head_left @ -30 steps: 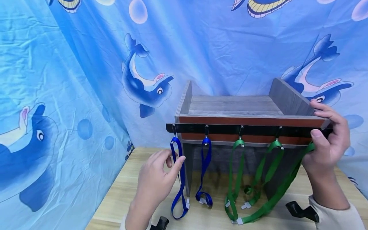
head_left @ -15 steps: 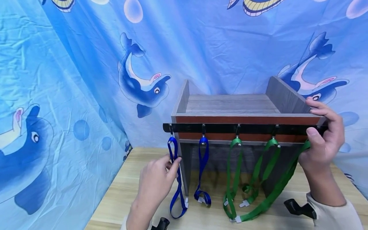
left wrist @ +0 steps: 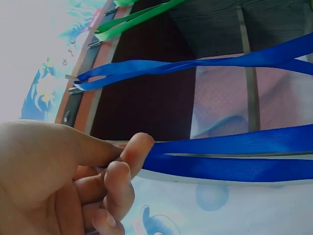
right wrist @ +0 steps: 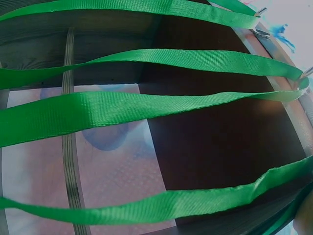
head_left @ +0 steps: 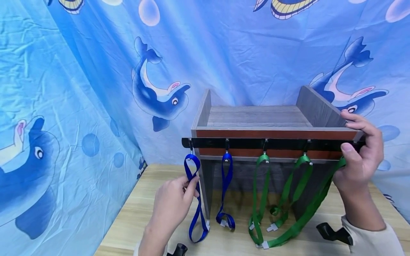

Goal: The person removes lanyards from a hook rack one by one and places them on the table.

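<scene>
My left hand [head_left: 173, 201] pinches the leftmost blue lanyard [left wrist: 234, 167] between thumb and fingers, just below its hook; its upper loop hangs on the hook and its lower loop droops near the table. A second blue lanyard [head_left: 226, 177] hangs on the hook beside it. Green lanyards [head_left: 265, 181] hang from the hooks further right. My right hand [head_left: 362, 156] grips the right end of the black hook rail [head_left: 246, 143] and the shelf's corner, thumb in front and fingers behind. The rightmost green lanyard [head_left: 315, 209] passes beside its palm; its top is hidden.
A grey wooden shelf [head_left: 256, 115] with a reddish-brown front board stands on the light wood table [head_left: 134, 213]. White clips hang at the lanyards' lower ends close to the table. A blue dolphin-print curtain [head_left: 105, 71] hangs behind and at the left.
The left thumb and fingers have closed on the leftmost blue lanyard, and its upper loop has widened and shifted slightly left. My right hand stays on the rail's end. The view has shifted slightly.
</scene>
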Demonstrator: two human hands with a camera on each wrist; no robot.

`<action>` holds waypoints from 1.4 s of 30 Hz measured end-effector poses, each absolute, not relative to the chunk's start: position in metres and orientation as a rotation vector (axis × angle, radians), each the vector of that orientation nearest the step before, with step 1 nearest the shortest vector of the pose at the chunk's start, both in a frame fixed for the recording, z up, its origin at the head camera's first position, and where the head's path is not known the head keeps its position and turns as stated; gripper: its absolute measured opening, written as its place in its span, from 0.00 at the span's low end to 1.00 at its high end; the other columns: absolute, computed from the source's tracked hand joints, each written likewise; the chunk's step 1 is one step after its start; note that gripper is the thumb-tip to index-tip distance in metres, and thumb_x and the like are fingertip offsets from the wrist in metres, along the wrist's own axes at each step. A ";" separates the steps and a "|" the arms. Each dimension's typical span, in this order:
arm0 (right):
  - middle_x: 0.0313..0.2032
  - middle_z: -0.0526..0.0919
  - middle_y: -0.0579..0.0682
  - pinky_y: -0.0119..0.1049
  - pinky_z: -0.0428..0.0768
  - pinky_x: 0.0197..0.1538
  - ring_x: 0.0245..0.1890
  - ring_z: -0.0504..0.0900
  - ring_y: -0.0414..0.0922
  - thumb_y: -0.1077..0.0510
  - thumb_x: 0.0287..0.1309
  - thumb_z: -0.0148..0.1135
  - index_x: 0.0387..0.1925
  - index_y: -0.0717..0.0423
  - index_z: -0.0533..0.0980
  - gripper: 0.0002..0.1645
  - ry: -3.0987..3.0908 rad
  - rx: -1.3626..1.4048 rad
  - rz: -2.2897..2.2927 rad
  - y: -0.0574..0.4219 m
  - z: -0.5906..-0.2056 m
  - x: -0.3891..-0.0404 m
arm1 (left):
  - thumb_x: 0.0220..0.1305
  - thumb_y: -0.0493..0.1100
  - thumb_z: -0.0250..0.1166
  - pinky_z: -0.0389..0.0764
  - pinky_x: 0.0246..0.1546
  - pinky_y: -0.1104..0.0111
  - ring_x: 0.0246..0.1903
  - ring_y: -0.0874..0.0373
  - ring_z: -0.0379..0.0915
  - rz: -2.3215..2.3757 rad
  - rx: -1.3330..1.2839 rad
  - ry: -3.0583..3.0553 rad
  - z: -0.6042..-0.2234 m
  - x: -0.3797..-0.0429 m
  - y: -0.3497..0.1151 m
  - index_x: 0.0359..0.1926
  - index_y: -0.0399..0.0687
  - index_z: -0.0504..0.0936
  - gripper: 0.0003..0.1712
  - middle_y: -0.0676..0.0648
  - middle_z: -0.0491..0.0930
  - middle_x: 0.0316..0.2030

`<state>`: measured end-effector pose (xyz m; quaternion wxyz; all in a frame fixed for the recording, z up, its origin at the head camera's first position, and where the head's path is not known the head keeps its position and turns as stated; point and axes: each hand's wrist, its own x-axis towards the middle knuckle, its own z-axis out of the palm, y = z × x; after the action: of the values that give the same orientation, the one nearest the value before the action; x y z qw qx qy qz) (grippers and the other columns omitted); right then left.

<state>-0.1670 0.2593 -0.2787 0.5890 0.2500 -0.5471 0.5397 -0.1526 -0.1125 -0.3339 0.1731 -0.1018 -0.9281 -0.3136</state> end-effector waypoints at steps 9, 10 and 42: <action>0.60 0.84 0.58 0.36 0.71 0.70 0.65 0.77 0.51 0.59 0.58 0.62 0.48 0.73 0.75 0.22 -1.287 0.586 1.256 0.261 -0.281 -0.167 | 0.75 0.36 0.58 0.67 0.14 0.71 0.13 0.66 0.69 -1.091 -0.285 -2.548 -0.323 -0.150 -0.122 0.54 0.51 0.90 0.17 0.55 0.80 0.18; 0.60 0.84 0.58 0.36 0.71 0.70 0.65 0.77 0.51 0.59 0.58 0.62 0.48 0.73 0.75 0.22 -1.290 0.585 1.255 0.261 -0.281 -0.167 | 0.76 0.36 0.58 0.68 0.14 0.70 0.14 0.66 0.71 -1.117 -0.274 -2.543 -0.323 -0.150 -0.123 0.56 0.51 0.90 0.17 0.55 0.81 0.19; 0.59 0.84 0.58 0.35 0.71 0.69 0.64 0.78 0.50 0.59 0.57 0.61 0.47 0.73 0.75 0.22 -1.271 0.587 1.252 0.258 -0.280 -0.167 | 0.82 0.48 0.58 0.65 0.14 0.68 0.14 0.58 0.65 -1.297 -0.189 -2.446 -0.302 -0.196 -0.192 0.66 0.53 0.84 0.19 0.44 0.91 0.52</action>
<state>-0.1674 0.2581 -0.2799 0.5907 0.2523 -0.5460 0.5379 -0.1962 -0.1920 -0.3024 0.1823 -0.0670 -0.8666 -0.4596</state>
